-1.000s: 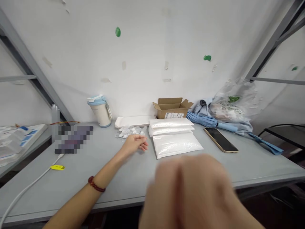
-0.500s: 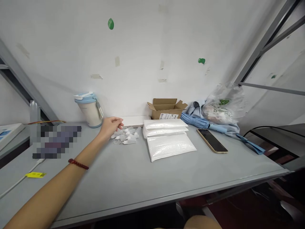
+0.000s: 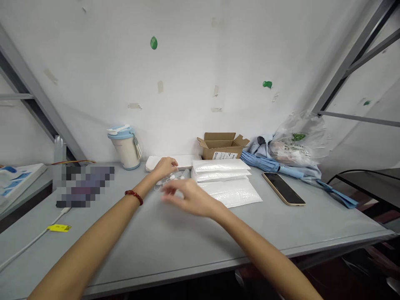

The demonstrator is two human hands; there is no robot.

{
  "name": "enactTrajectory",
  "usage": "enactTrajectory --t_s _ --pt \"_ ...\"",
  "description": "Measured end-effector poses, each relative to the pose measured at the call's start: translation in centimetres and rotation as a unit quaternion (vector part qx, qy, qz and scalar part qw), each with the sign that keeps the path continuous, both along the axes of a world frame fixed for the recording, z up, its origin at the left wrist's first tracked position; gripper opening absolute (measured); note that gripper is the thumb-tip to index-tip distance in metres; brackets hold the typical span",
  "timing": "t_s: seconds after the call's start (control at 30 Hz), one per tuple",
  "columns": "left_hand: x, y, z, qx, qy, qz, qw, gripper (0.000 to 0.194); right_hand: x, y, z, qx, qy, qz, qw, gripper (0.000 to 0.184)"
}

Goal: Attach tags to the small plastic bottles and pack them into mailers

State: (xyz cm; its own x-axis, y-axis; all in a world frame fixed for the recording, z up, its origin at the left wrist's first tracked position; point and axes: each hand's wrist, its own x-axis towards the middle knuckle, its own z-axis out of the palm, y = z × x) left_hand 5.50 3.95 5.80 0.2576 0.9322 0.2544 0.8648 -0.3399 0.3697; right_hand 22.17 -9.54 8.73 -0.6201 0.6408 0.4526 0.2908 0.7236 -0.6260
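Small clear plastic bottles with white caps (image 3: 182,175) lie in a loose pile on the grey table, partly covered by my hands. My left hand (image 3: 166,166), a dark red beaded bracelet (image 3: 134,196) on its wrist, is at the back left of the pile. Its fingers are curled down, and whatever they may hold is hidden. In front of the pile hovers my right hand (image 3: 189,196), slightly blurred, with thumb and fingers apart and nothing in them. Right beside both are white padded mailers (image 3: 231,191), some of them stacked; my right hand overlaps the nearest one's left side.
Behind the mailers stands an open cardboard box (image 3: 223,150). A blue folded umbrella (image 3: 265,162), a plastic bag (image 3: 293,146) and a phone (image 3: 283,188) lie to the right. On the left are a cup with a blue lid (image 3: 126,150) and a white cable (image 3: 34,239).
My right hand has come in from the right to the front of the bottles. My left hand has shifted right over the pile, its fingers more curled. The view has turned slightly left.
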Motion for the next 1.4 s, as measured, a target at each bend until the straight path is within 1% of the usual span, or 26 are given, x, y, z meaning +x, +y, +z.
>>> enactTrajectory --t_s 0.03,0.07,0.1,0.17,0.2,0.23,0.33,0.47,0.53,0.63,0.73,0.77,0.87,0.97,1.07,1.17,1.23,1.33,1.4 --pt "0.0 0.2 -0.1 0.0 0.006 0.001 1.0 0.019 0.5 1.3 -0.3 0.056 -0.05 -0.071 0.995 0.017" --pt "0.1 0.3 -0.1 0.003 0.015 0.002 1.0 0.018 1.2 2.5 -0.8 0.106 -0.107 -0.144 0.978 0.017" --pt "0.1 0.4 -0.2 0.005 0.025 0.001 1.0 0.017 1.9 3.6 -1.3 0.146 -0.158 -0.194 0.957 0.019" --pt "0.4 0.3 -0.2 0.012 0.042 0.004 0.999 0.017 3.6 5.3 -2.3 0.207 -0.22 -0.265 0.916 0.026" --pt "0.5 0.2 -0.2 0.018 0.05 0.007 0.999 0.018 4.3 5.9 -2.8 0.221 -0.233 -0.3 0.898 0.03" --pt "0.7 0.0 -0.1 0.026 0.058 0.012 0.998 0.019 5.0 6.3 -3.1 0.223 -0.245 -0.319 0.888 0.032" --pt "1.0 -0.9 0.5 0.065 0.087 0.028 0.994 0.021 6.3 6.8 -3.7 0.207 -0.27 -0.334 0.879 0.028" --pt "0.8 -2.4 2.3 0.154 0.165 0.076 0.971 0.028 6.5 7.0 -3.6 0.203 -0.256 -0.361 0.874 0.036" --pt "0.5 -3.2 2.9 0.179 0.183 0.107 0.961 0.03 6.4 7.0 -3.5 0.205 -0.248 -0.372 0.871 0.039" --pt "-0.1 -4.5 2.9 0.191 0.153 0.162 0.956 0.029 6.3 6.9 -3.5 0.211 -0.246 -0.385 0.864 0.038" --pt "-0.7 -6.2 1.9 0.211 0.062 0.219 0.951 0.024 6.3 6.7 -3.5 0.215 -0.254 -0.388 0.859 0.035" --pt "-0.9 -6.8 1.5 0.227 0.028 0.224 0.947 0.023 6.2 6.6 -3.6 0.216 -0.259 -0.387 0.858 0.035" --pt "-1.2 -8.0 1.0 0.277 -0.054 0.194 0.939 0.022 6.0 6.6 -3.9 0.22 -0.271 -0.389 0.853 0.036" --pt "-1.0 -8.5 1.0 0.316 -0.12 0.156 0.928 0.025 5.6 6.5 -4.3 0.228 -0.275 -0.386 0.85 0.036" --pt "-0.2 -8.6 0.9 0.322 -0.171 0.111 0.924 0.028 5.3 6.3 -4.4 0.237 -0.255 -0.386 0.854 0.038" --pt "1.1 -9.0 0.4 0.296 -0.216 0.067 0.928 0.029 4.8 5.7 -3.9 0.267 -0.203 -0.385 0.86 0.049" --pt "2.2 -9.4 0.1 0.264 -0.238 0.037 0.934 0.027 4.4 5.0 -3.5 0.297 -0.182 -0.363 0.864 0.055" --pt "3.7 -10.5 -0.3 0.216 -0.269 0.002 0.939 0.026 3.6 4.2 -3.4 0.322 -0.19 -0.322 0.87 0.052" --pt "4.7 -11.2 -0.6 0.172 -0.282 -0.04 0.943 0.027 3.3 4.1 -3.8 0.32 -0.203 -0.318 0.869 0.052"
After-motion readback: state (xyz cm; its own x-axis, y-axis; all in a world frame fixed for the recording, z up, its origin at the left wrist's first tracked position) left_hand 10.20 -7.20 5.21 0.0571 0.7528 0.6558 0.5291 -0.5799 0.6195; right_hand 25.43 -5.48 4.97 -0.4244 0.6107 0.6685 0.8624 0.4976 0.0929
